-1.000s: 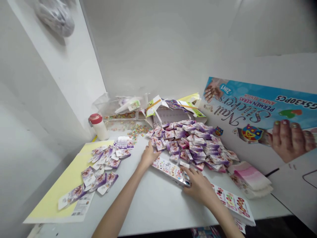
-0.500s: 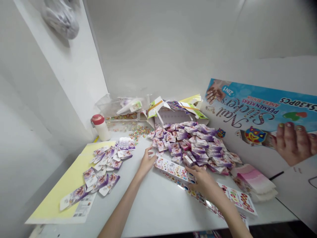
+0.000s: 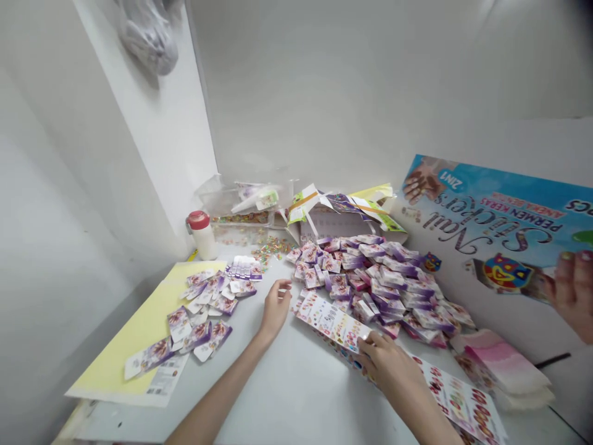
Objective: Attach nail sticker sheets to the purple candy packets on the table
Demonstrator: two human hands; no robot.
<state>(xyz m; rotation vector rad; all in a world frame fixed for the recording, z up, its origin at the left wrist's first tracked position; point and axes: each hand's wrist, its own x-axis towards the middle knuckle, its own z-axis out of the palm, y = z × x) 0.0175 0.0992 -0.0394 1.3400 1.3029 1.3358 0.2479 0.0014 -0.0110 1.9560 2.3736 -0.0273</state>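
My left hand [image 3: 277,309] rests loosely curled on the white table, holding nothing, just left of a heap of purple-and-white packets [image 3: 375,284]. My right hand [image 3: 384,363] grips a long printed sticker strip [image 3: 330,326] that lies against the heap's front edge. Another printed sticker sheet [image 3: 463,402] lies beyond my right wrist, partly under it. Small cut purple-and-white cards [image 3: 204,309] lie scattered on a pale yellow sheet [image 3: 134,358] to the left of my left hand.
A red-capped white bottle [image 3: 202,236], a clear plastic tub [image 3: 231,204] and scattered small candies [image 3: 267,250] stand at the back. A torn cardboard box [image 3: 324,221] sits behind the heap. A pink stack [image 3: 504,371] and a blue nail-sticker poster [image 3: 491,228] lie right.
The whole scene has shifted right in view as my head turned. My right hand has carried the sticker strip toward the heap, and my left hand's fingers have curled slightly.
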